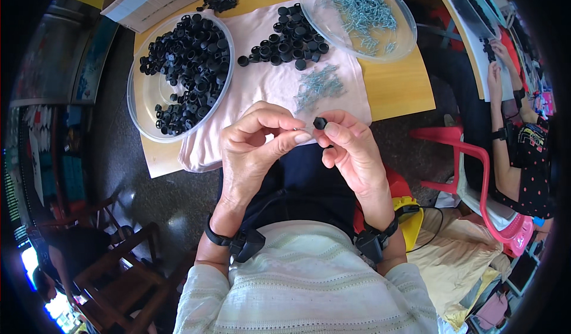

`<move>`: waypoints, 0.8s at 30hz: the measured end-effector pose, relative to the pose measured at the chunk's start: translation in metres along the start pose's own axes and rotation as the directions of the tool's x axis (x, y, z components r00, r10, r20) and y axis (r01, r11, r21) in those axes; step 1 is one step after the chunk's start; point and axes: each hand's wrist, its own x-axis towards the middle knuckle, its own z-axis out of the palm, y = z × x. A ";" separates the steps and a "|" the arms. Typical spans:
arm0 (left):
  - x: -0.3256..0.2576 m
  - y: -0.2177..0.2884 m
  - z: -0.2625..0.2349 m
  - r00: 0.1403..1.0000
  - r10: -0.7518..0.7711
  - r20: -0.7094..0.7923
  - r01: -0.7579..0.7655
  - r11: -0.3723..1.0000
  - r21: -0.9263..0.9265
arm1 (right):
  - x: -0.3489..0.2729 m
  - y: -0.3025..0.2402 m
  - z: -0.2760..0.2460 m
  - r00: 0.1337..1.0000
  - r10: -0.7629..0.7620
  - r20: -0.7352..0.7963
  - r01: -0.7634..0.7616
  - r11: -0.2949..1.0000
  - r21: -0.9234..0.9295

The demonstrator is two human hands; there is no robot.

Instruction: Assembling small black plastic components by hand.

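My right hand (pixel 355 149) pinches a small black hexagonal plastic cap (pixel 320 123) between thumb and fingers, just past the table's near edge. Close beside it, my left hand (pixel 248 146) has thumb and forefinger closed on a tiny thin metal piece that looks like a screw (pixel 296 129). Only its end shows, near the cap; whether the two touch I cannot tell. Beyond my hands, a loose heap of silver screws (pixel 320 88) lies on a pale pink cloth (pixel 250 90). Behind that heap is a pile of round black caps (pixel 291 41).
A clear round tub (pixel 130 99) of black plastic parts stands left, another tub (pixel 413 39) with screws at back right. Small black pieces (pixel 220 0) lie near a cardboard box (pixel 160 4). A red plastic chair (pixel 476 149) stands right, beside a co-worker's hands (pixel 496 78).
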 end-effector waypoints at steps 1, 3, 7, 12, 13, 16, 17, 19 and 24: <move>-0.001 -0.004 0.000 0.999 0.032 0.002 -0.032 0.999 -0.028 | 0.000 -0.001 0.003 1.000 0.010 0.020 -0.010 1.000 0.003; -0.003 -0.006 -0.001 0.998 0.066 0.004 -0.066 0.996 -0.058 | -0.001 0.000 0.007 0.999 0.019 0.039 -0.019 1.000 0.005; -0.007 -0.006 -0.003 0.997 0.079 -0.009 -0.079 0.996 -0.040 | -0.002 0.003 0.011 0.998 0.005 0.056 -0.003 0.999 -0.048; -0.010 -0.004 -0.010 0.988 0.156 0.002 -0.155 0.981 0.113 | -0.003 0.004 0.013 0.998 0.002 0.066 0.002 0.999 -0.054; -0.010 -0.003 -0.011 0.983 0.181 0.010 -0.180 0.971 0.159 | -0.003 0.005 0.013 0.998 0.002 0.063 0.001 0.999 -0.055; -0.012 0.002 -0.011 0.979 0.200 0.030 -0.201 0.956 0.212 | -0.004 0.005 0.014 0.998 0.005 0.056 -0.002 0.999 -0.054; -0.013 0.002 -0.011 0.980 0.193 0.042 -0.198 0.956 0.218 | -0.004 0.005 0.014 0.999 0.007 0.049 -0.005 0.999 -0.051; -0.013 0.000 -0.011 0.978 0.205 0.031 -0.207 0.953 0.222 | -0.005 0.005 0.014 0.999 0.005 0.052 -0.002 0.999 -0.054; -0.013 0.001 -0.010 0.968 0.249 0.001 -0.239 0.929 0.281 | -0.006 0.007 0.014 0.998 -0.005 0.057 0.010 0.997 -0.079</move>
